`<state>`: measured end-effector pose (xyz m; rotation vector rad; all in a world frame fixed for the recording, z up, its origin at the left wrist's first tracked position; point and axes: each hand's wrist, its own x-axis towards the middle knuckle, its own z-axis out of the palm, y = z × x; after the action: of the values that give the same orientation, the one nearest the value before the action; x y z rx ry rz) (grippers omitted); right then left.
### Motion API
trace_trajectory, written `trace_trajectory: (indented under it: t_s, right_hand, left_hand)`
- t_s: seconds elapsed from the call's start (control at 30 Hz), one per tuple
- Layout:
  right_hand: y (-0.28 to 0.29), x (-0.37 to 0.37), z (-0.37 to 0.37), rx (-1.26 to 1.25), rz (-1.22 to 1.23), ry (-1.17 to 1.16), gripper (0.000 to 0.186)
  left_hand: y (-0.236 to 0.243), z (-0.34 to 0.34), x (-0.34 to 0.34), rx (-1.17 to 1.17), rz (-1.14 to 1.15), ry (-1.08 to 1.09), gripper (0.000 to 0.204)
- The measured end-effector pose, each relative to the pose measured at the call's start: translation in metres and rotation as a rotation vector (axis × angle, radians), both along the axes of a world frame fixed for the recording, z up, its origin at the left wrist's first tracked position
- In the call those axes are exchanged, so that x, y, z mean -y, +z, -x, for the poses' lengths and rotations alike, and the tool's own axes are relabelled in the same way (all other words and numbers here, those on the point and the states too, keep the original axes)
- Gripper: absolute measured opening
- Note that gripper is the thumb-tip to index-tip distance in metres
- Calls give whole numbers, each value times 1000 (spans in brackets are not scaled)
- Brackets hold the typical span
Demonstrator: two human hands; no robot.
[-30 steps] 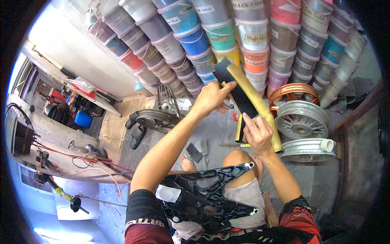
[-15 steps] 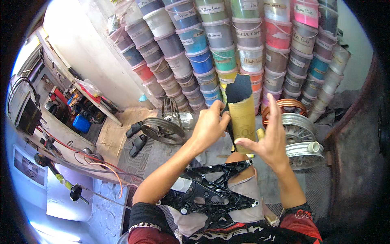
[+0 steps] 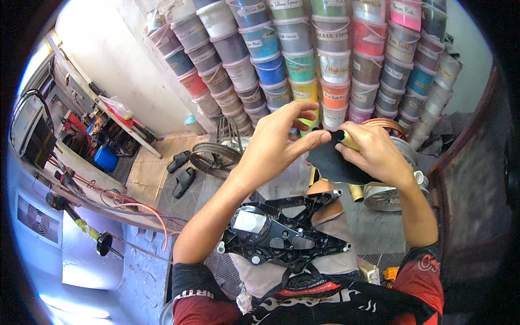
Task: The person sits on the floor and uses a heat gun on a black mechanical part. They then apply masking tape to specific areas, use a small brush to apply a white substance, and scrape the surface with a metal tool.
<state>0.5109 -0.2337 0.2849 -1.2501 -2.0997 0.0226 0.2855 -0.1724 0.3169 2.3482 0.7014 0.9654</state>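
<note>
A sheet of sandpaper (image 3: 337, 165), black on its grit side and yellow on its back, hangs from my right hand (image 3: 379, 154). My right fingers are closed round its upper, curled edge. My left hand (image 3: 271, 142) is raised beside it, fingers apart and bent, its thumb close to the sheet's edge; I cannot tell if they touch. Yellow curled ends show below the sheet; whether they belong to it is unclear. Across my lap lies a glossy black openwork metal frame (image 3: 290, 235) with a whitish patch (image 3: 250, 222).
Stacked paint buckets (image 3: 295, 67) line the far wall. A dark wheel (image 3: 216, 158) and black sandals (image 3: 184, 181) lie left of centre, pale wheel rims (image 3: 384, 197) to the right. Hoses (image 3: 154, 214) and a spray-gun-like tool (image 3: 89, 238) are at the left.
The sandpaper stood upright and curled between my hands; now its dark side shows and it hangs from my right hand. My right hand has closed on it; my left has let go.
</note>
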Motion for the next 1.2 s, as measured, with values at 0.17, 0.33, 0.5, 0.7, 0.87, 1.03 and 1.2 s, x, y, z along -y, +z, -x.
trace_trajectory:
  t_s: [0.17,0.33,0.5,0.7,0.87,1.03,1.2]
  right_hand:
    - [19,11,18,241,-16,-19,21]
    - [19,12,31,303,-146,-46,19]
    - [14,14,36,383,-211,-87,14]
    - [11,15,48,378,-369,-84,11]
    - [12,9,44,390,-381,-76,10]
    - [9,11,52,400,-412,-63,10]
    - [7,17,57,423,-487,-61,11]
  left_hand:
    - [-9,3,-2,-75,55,-123,22]
    - [-19,8,0,-35,-33,-71,16]
    - [-32,12,-2,42,68,-95,18]
    - [-58,16,-13,240,454,-116,25]
    - [-50,18,-2,258,459,-163,22]
    - [-61,22,-9,190,380,-59,21]
    - [-72,19,-18,290,564,-3,22]
